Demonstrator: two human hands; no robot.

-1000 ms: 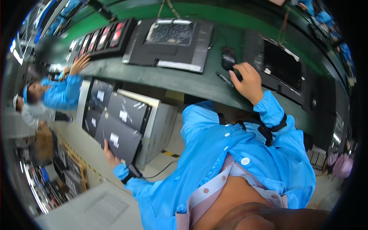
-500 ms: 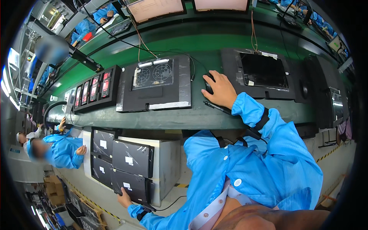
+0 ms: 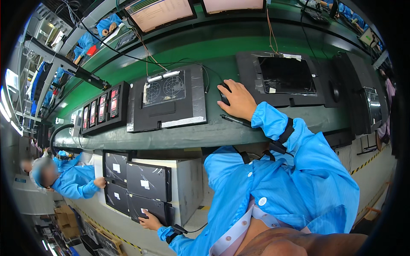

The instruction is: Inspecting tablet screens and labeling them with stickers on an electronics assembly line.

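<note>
My right hand (image 3: 239, 100) curls over a black computer mouse (image 3: 224, 93) on the green bench, beside a dark pen-like tool (image 3: 235, 120). Down at the left, my left hand (image 3: 150, 221) lies on the lower corner of a flat black case (image 3: 150, 206) with a white label, fingers spread apart. Several similar black cases, one of them (image 3: 147, 181) just above, rest on a white box-like stand (image 3: 188, 187). Black bands with cords circle both my wrists.
Across the bench (image 3: 183, 137) stand a black holder with red-marked modules (image 3: 101, 108), a black fixture with a clear two-circle plate (image 3: 164, 90), another with a dark screen (image 3: 287, 76), and a black unit (image 3: 361, 96). Monitors (image 3: 160, 15) stand behind. A co-worker in blue (image 3: 77, 181) reaches the cases.
The view has shifted slightly. My left hand has moved a little up onto the case's corner. The co-worker's hand has come to the cases' left edge. My right hand stays on the mouse.
</note>
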